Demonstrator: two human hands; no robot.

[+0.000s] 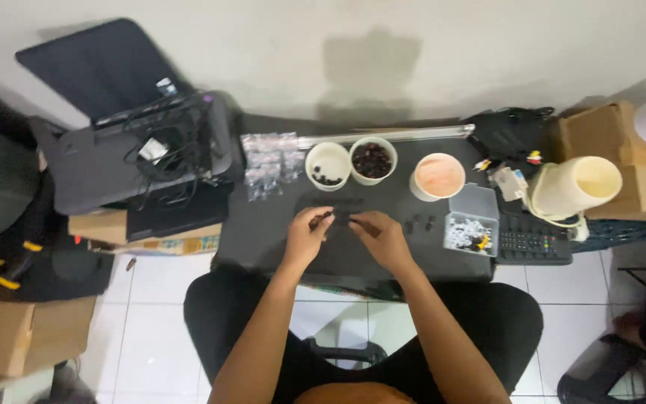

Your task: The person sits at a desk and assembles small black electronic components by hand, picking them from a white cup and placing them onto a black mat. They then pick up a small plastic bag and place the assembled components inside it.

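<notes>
My left hand (306,235) and my right hand (380,236) meet over the middle of a small dark table (263,232). Both pinch a small dark part (336,217) between their fingertips; its shape is too small to tell. A few loose dark pieces (419,223) lie just right of my right hand. Behind the hands stand two white cups holding dark pieces, one nearly empty (327,164) and one fuller (372,159).
A pink-filled cup (438,176), a clear box of small white parts (471,230), a keyboard (532,243) and a cream jug (573,187) are to the right. Small plastic bags (267,164) and a black printer (140,150) sit left. Cardboard boxes (622,153) stand far right.
</notes>
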